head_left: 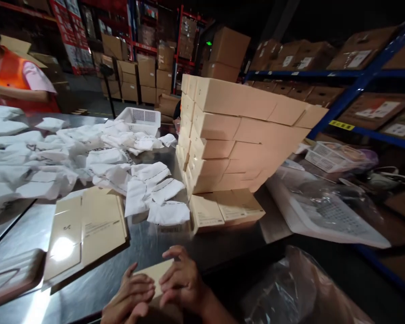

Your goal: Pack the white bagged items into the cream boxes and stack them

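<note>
At the table's near edge, my left hand (pixel 130 290) and my right hand (pixel 182 276) grip a small tan cardboard box (pixel 155 271) from both sides. The fingers of both hands curl over its top, and the lower part of the box is partly hidden. To the left lies a stack of flattened cardboard boxes (pixel 101 220) with printing on them. Beyond my hands, a tall stack of closed tan boxes (pixel 219 121) stands on the metal table (pixel 148 245). White fabric pouches (pixel 168 213) lie beside that stack.
More white pouches (pixel 50 157) are heaped across the left side, near a white basket (pixel 141 118). A white plastic tray (pixel 310 220) sits at right, with a clear plastic bag (pixel 290 288) below. A person in an orange vest (pixel 15 74) stands at far left. Shelves hold cartons behind.
</note>
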{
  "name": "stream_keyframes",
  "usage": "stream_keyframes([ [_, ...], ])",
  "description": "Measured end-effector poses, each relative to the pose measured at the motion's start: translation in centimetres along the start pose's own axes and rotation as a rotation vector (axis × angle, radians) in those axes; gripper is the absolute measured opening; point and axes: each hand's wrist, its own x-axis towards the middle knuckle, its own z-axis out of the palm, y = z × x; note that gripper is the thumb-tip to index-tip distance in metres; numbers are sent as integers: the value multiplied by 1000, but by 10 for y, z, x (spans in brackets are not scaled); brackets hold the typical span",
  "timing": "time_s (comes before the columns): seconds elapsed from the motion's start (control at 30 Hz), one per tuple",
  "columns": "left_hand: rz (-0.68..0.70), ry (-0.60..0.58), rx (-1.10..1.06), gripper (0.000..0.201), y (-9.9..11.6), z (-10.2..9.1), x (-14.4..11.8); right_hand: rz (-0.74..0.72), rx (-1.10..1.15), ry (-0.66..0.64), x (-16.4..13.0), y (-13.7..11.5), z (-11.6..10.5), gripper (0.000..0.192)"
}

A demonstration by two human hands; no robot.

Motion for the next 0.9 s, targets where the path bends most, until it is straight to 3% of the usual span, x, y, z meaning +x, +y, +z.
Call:
stream_keyframes([
  [0.1,153,-146,68,24,-10,-4,-5,30,-114,-127,7,-9,-3,65],
  [0.23,123,-26,110,21,-12,-2,-14,132,-119,-427,19,-21,-14,74],
  [0.3,89,-26,113,20,-9,2,-16,191,-78,-450,29,-11,-21,63],
  [0.4,-77,-82,97,29,2,5,-14,273,-415,-377,47,28,-22,52],
  [0.5,-455,-55,-13,52,10,-9,-7,212,-798,-381,60,74,-12,55],
  [0.53,-600,19,-72,55,11,-18,-5,177,-836,-382,61,86,-7,45],
  [0.6,-855,301,-201,59,10,-40,1,101,-824,-346,60,99,0,19],
  [0.7,-1000,759,-472,72,7,-69,8,-31,-796,-219,52,94,4,19],
  [0.77,-981,863,-646,72,8,-76,12,-115,-774,-105,48,79,3,24],
  [0.9,-994,875,-815,57,13,-73,16,-291,-732,-33,58,43,-6,32],
])
